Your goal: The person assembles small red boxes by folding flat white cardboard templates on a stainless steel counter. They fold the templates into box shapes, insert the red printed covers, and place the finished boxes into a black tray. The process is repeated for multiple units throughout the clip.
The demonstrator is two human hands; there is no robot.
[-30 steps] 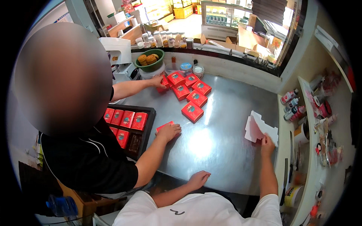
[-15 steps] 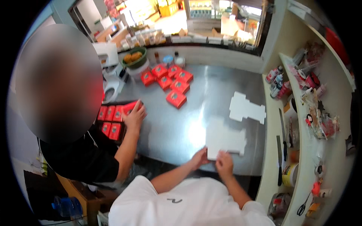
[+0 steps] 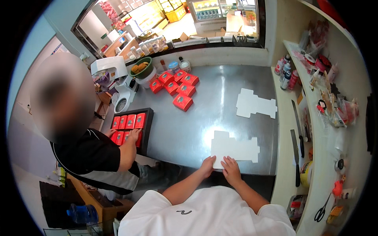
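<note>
A flat white cardboard box blank [image 3: 233,147] with notched sides lies at the near edge of the metal table. My left hand [image 3: 207,166] grips its near left corner, the thumb along the edge; the fingers are partly hidden. On the near edge of the same blank rests my right hand [image 3: 231,170], its fingers stretched out and slightly apart on the surface. A second white blank [image 3: 256,103] of like shape lies farther off to the right.
At left a co-worker's hands touch small red boxes [image 3: 130,121] in a black tray [image 3: 148,118]. Several loose red boxes [image 3: 183,102] lie mid-table near a green bowl [image 3: 149,70] and a white machine [image 3: 114,67]. Knives [image 3: 294,151] and bottles [image 3: 286,74] line the right-hand shelves.
My view has shifted slightly. The near blank now lies flatter on the table, and my right hand's fingers have spread out on it. The co-worker's hand has moved down onto the tray's boxes.
</note>
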